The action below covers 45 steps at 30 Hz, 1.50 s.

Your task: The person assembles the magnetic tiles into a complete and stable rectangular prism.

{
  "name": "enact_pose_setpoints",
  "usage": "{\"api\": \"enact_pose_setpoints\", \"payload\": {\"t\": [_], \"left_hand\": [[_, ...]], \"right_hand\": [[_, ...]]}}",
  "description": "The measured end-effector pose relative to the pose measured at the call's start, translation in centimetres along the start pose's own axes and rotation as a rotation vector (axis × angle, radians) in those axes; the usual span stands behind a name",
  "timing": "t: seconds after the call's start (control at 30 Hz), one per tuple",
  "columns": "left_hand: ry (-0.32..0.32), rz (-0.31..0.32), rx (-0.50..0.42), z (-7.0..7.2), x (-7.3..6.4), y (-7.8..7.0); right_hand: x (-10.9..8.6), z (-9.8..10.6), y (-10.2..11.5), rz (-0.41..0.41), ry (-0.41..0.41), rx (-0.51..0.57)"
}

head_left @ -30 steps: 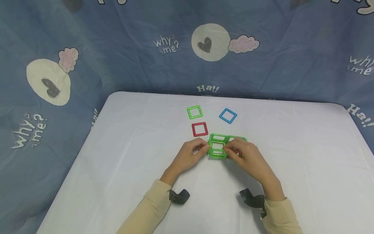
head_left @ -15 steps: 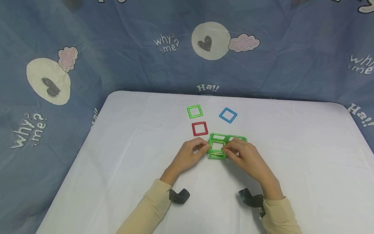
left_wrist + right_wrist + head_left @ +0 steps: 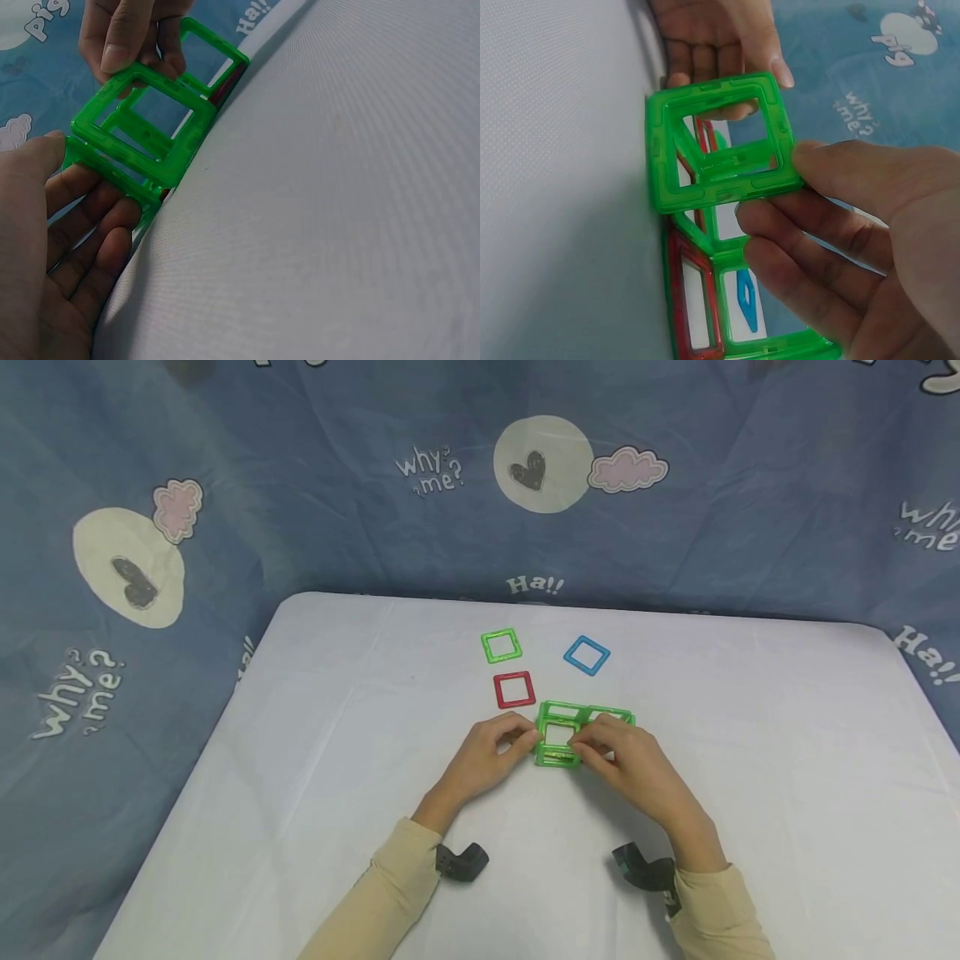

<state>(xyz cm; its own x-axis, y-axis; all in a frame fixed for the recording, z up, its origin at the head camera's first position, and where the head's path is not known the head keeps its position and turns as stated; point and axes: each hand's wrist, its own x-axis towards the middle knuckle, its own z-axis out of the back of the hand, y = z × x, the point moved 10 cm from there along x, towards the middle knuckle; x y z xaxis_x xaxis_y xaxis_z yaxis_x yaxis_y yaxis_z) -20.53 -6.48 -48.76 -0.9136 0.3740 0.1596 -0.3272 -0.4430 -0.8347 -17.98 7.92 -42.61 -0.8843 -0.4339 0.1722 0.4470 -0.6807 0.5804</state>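
A small structure of green square magnetic tiles stands on the white table, with red tiles low down along its base. My right hand pinches the upright front green tile at its upper right corner, thumb on one face and fingers behind. From the left, my left hand grips the green side tile, its thumb at the top edge and the fingers bent against the outer face. In the head view, the right hand hides much of the structure's right half.
Behind the structure lie three loose square tiles: a green one, a red one and a blue one. The white table ends at the back against a blue printed cloth.
Over the last second, the right hand and the front green tile have shifted very slightly left, and the front tile lines up more closely with the structure. The left hand stays put.
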Motion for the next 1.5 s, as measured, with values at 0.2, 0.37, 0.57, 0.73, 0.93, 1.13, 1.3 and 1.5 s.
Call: {"api": "enact_pose_setpoints", "payload": {"t": [0.2, 0.37, 0.57, 0.73, 0.93, 1.13, 1.3, 1.5], "left_hand": [[-0.001, -0.011, 0.003, 0.0, 0.07, -0.02], [0.003, -0.009, 0.006, 0.03, 0.11, -0.09], [0.0, -0.008, 0.008, 0.12, 0.11, -0.11], [-0.001, -0.009, 0.005, 0.09, 0.12, -0.06], [0.003, -0.003, -0.002, 0.03, 0.15, -0.02], [-0.001, -0.003, -0.007, 0.01, 0.17, 0.03], [-0.005, 0.001, -0.003, 0.02, 0.17, 0.13], [0.003, 0.005, -0.012, -0.04, 0.19, 0.06]], "right_hand": [[0.02, -0.05, -0.12, -0.009, 0.001, -0.001], [0.03, -0.02, -0.07, -0.007, -0.004, 0.005], [0.09, 0.01, 0.06, 0.008, -0.01, 0.009], [0.11, 0.03, 0.16, 0.025, -0.014, 0.015], [0.06, 0.03, 0.15, 0.035, -0.015, 0.017], [0.06, -0.02, 0.18, 0.039, -0.015, 0.018], [0.1, -0.1, 0.07, 0.028, -0.01, 0.015], [0.05, -0.19, -0.2, -0.002, 0.0, 0.016]]}}
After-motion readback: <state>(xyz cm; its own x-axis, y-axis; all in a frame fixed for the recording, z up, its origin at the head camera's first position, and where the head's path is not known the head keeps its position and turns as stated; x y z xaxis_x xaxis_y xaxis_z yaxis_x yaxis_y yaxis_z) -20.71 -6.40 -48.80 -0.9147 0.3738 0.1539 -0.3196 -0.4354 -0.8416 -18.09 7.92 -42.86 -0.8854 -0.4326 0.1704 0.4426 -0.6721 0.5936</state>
